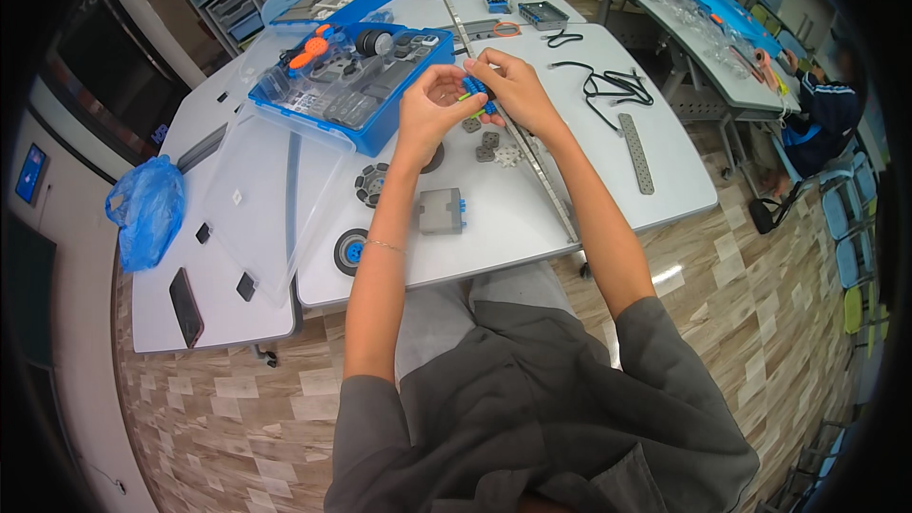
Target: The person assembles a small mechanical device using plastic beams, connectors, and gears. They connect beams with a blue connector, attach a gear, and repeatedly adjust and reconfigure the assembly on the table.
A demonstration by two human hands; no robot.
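Note:
My left hand [433, 111] and my right hand [521, 95] meet above the table, fingers pinched round a small blue ridged plastic piece [475, 87]. Bits of yellow-green show at my left fingertips; their kind is unclear. A long, thin grey perforated strip [539, 169] slants past my right hand; whether that hand grips it too is hidden. Just beyond my fingers on the near side lie small grey connector blocks [487, 147] and a whitish gear [508, 157]. Between my forearms rests a grey box-shaped module [441, 212] with blue pegs.
Left of my hands stands a blue parts bin [370, 138] holding grey parts and orange pieces. Nearby are wheels [351, 252], a clear lid [271, 199], a phone [186, 307] and a blue plastic bag [147, 212]. Black cables [613, 85] and a flat grey beam [636, 154] lie right.

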